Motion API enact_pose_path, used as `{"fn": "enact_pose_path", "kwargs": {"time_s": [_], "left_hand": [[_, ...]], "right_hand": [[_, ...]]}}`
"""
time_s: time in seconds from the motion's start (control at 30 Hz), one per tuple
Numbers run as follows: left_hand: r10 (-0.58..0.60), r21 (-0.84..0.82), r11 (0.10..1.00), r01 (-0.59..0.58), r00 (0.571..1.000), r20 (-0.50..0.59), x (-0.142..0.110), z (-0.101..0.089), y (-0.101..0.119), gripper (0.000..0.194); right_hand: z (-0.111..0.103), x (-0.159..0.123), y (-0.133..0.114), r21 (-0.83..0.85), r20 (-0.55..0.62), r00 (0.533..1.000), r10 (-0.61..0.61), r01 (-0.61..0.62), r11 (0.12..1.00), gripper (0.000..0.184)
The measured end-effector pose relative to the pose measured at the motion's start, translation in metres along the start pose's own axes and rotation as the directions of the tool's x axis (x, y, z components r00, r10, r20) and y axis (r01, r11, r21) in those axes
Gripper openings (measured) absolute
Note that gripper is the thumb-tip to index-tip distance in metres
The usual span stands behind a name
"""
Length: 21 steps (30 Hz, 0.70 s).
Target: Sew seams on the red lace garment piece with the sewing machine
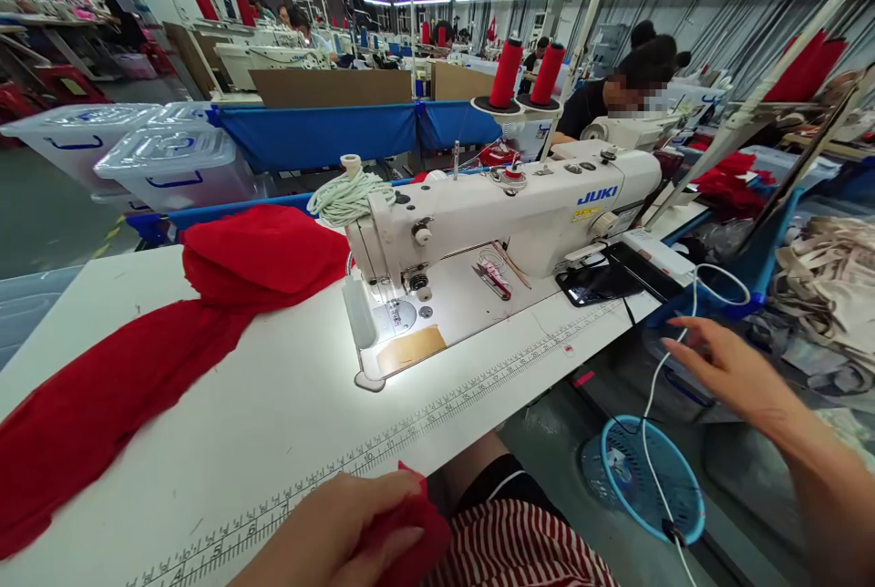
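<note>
My left hand (334,528) is closed round a small piece of red fabric (410,532), just off the table's front edge and above my lap. Out to the right, my right hand (725,368) hangs in the air with its fingers apart, near a white cable (653,386); it grips nothing that I can see. In front of me stands a white sewing machine (492,213), its needle area lit. A long gathered red cloth (157,341) lies left of the machine.
Thread snips (492,282) lie on the machine bed, and a black phone (594,282) rests to its right. A blue basket (701,514) stands on the floor below my right hand. Lidded plastic boxes (184,163) are at the back left. A co-worker (615,95) sits behind the machine.
</note>
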<state>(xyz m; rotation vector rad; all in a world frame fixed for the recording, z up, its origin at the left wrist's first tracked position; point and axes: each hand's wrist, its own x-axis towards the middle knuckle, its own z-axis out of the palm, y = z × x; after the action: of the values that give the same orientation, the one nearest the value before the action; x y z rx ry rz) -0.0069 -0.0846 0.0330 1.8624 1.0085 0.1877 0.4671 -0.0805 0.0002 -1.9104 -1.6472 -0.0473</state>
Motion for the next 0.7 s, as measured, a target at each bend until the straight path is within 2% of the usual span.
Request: {"fn": "enact_pose_path", "kwargs": {"time_s": [0.07, 0.1, 0.17, 0.23, 0.3, 0.43, 0.53, 0.57, 0.63, 0.7], "left_hand": [[0.029, 0.027, 0.999, -0.029, 1.000, 0.007, 0.009, 0.004, 0.006, 0.028], [0.046, 0.028, 0.999, -0.046, 0.999, 0.000, 0.012, 0.005, 0.008, 0.029], [0.074, 0.011, 0.997, -0.074, 0.997, -0.034, 0.016, 0.006, 0.010, 0.029], [0.086, -0.008, 0.996, -0.087, 0.992, -0.092, 0.015, 0.007, 0.010, 0.027], [0.077, -0.025, 0.996, -0.082, 0.983, -0.165, 0.011, 0.009, 0.007, 0.026], [0.019, -0.111, 0.993, -0.046, 0.972, -0.236, 0.003, 0.011, 0.000, 0.027], [-0.132, -0.305, 0.951, 0.055, 0.962, -0.240, 0.007, 0.012, -0.003, 0.031], [-0.207, -0.409, 0.907, 0.099, 0.951, -0.230, 0.009, 0.011, -0.004, 0.032], [-0.335, -0.609, 0.777, 0.157, 0.923, -0.189, 0.016, 0.010, -0.005, 0.031], [-0.396, -0.713, 0.685, 0.153, 0.899, -0.187, 0.023, 0.007, -0.004, 0.032]], "right_hand": [[0.035, 0.019, -0.042, 0.177, 0.144, 0.957, -0.251, 0.225, 0.958, 0.036], [0.053, 0.029, -0.061, 0.204, 0.165, 0.939, -0.303, 0.268, 0.941, 0.034], [0.085, 0.048, -0.092, 0.218, 0.183, 0.913, -0.365, 0.324, 0.921, 0.033], [0.111, 0.064, -0.111, 0.079, 0.215, 0.882, -0.419, 0.412, 0.908, 0.038], [0.128, 0.075, -0.123, 0.032, 0.171, 0.898, -0.404, 0.405, 0.914, 0.038], [0.136, 0.081, -0.141, 0.029, 0.064, 0.936, -0.347, 0.346, 0.938, 0.030], [0.131, 0.063, -0.165, 0.117, 0.042, 0.935, -0.351, 0.345, 0.931, 0.026], [0.128, 0.054, -0.176, 0.172, 0.060, 0.922, -0.383, 0.368, 0.914, 0.025], [0.124, 0.032, -0.199, 0.364, 0.141, 0.860, -0.490, 0.415, 0.834, 0.023], [0.121, 0.013, -0.219, 0.475, 0.199, 0.809, -0.553, 0.413, 0.777, 0.023]]}}
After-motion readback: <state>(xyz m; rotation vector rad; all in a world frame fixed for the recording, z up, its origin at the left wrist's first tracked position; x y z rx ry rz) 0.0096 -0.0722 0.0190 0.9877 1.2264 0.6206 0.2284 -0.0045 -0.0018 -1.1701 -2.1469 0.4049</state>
